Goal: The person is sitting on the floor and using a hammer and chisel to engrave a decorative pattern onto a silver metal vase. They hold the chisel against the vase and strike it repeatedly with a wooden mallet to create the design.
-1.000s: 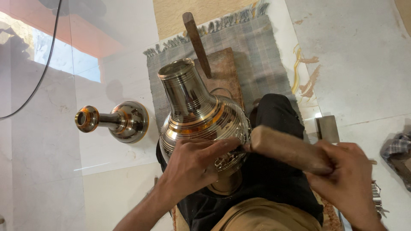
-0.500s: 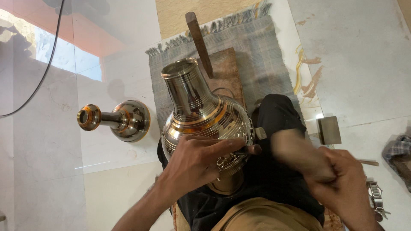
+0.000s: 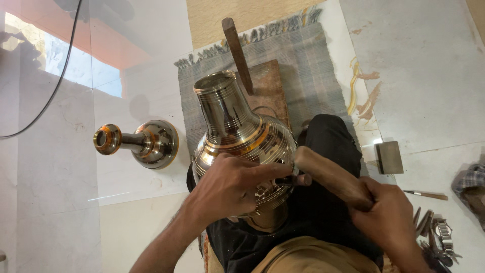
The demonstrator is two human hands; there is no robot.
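A shiny metal vase [image 3: 237, 129] with a tall neck and engraved, copper-banded belly rests tilted on my lap. My left hand [image 3: 230, 187] lies over its lower belly, fingers spread on the metal and pinching a small tool tip against the surface. My right hand [image 3: 391, 217] grips the thick wooden handle [image 3: 331, 177] of a tool whose end meets the vase beside my left fingertips. My legs in dark trousers [image 3: 323, 146] lie under the vase.
A separate metal pedestal piece [image 3: 144, 143] lies on the tiled floor to the left. A long wooden stick [image 3: 236, 53] rests on a wood block [image 3: 270, 88] over a grey fringed mat [image 3: 303, 65]. A small metal block [image 3: 389, 157], hand tools [image 3: 427, 222] and cloth [image 3: 470, 182] sit right.
My right hand dropped back with the wooden handle half a second ago and has now brought it against the vase again. My left hand and the vase have stayed in place.
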